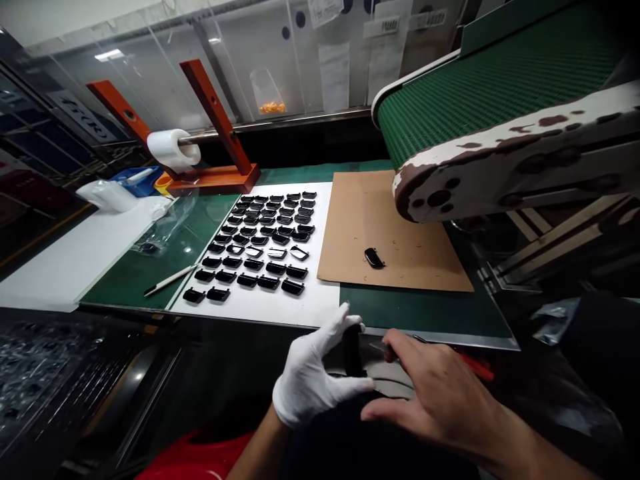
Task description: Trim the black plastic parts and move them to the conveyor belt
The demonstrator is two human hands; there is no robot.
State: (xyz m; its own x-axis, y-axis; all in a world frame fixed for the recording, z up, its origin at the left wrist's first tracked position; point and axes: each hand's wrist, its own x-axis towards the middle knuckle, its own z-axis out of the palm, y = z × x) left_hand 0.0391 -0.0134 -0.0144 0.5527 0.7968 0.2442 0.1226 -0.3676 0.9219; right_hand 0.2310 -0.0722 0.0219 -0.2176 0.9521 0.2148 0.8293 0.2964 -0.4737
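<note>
The gloved left hand [307, 377] grasps a black piece [353, 350] upright between thumb and fingertips, just off the near edge of the tabletop [425, 310]; gripping it by its ends seems meant to leave its long face free, and the glove probably keeps smudges off. The bare right hand [440, 387] curves beside it, thumb and forefinger apart; I cannot tell whether its fingers grasp anything.

On the tabletop, a white sheet [320, 307] reaches the near edge, carrying black parts [269, 283] in loose rows, perhaps spread out so that each is easy to see and pick. To its right, a single part [373, 258] lies on the cardboard [350, 220], which likely shields it from the hard surface. A pen-like tool [170, 281] lies across the sheet's left edge.
</note>
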